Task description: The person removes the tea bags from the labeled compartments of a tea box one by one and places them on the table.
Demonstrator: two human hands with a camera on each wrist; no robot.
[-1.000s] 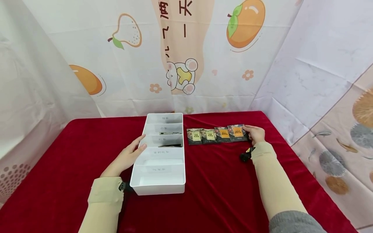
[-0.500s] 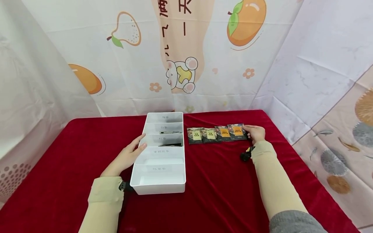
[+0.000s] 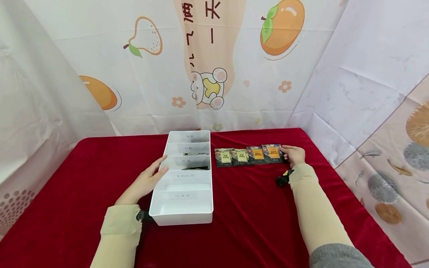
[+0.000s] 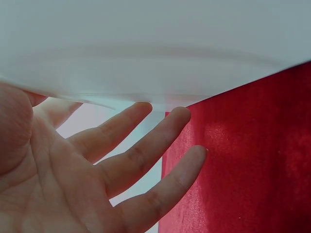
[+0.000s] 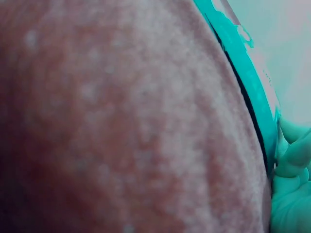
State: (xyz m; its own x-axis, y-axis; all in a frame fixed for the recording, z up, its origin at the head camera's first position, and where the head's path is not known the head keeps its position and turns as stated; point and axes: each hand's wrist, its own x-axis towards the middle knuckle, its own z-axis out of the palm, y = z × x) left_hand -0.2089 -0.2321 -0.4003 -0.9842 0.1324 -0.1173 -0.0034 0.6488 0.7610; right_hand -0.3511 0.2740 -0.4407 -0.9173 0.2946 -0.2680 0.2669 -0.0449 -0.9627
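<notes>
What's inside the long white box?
In the white box, a patterned packet shows in the second compartment from the far end, and a dark packet in the third. The dividers hide their lower parts and the far compartment's floor.

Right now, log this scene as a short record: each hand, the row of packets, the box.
Left hand: rests against the left side of the white box
Right hand: holds the right edge of the rightmost packet
Packet row: two yellow-labelled packets, then two orange-labelled, left to right
Surface: red cloth
Box: five compartments; thin items in second and third from far end
</notes>
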